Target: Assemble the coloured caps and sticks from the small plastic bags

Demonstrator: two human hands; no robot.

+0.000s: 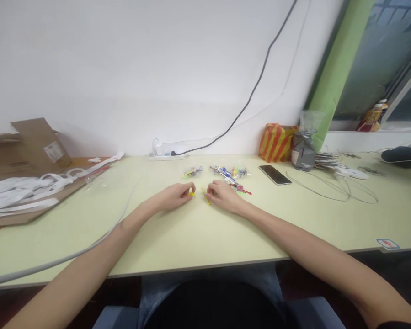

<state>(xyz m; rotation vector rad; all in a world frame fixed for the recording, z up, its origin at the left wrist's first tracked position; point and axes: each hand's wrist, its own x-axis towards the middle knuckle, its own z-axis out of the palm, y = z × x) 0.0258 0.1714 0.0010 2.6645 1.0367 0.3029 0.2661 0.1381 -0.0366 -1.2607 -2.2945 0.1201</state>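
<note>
My left hand [178, 195] rests low over the pale green table, its thumb and forefinger pinched on a small yellow piece [192, 194]. Facing it, a short gap away, my right hand [222, 195] closes on a thin yellow plastic piece [207, 199] that slants down toward the tabletop. Just beyond the right hand lies a pile of colourful small plastic parts [228, 173], partly hidden by it. A red arrow-shaped piece [245, 191] sticks out on the right. Behind my left hand is a small bag of parts [193, 172]. The yellow pieces are too small to identify.
A power strip [167, 156] with a black cable stands against the wall. On the right are a phone [274, 174], a striped bag [278, 142], a grey bag [303, 153] and looped wire [349, 199]. Cardboard [37, 146] and white strips [23, 194] lie left. A grey cable [71, 257] crosses my left forearm.
</note>
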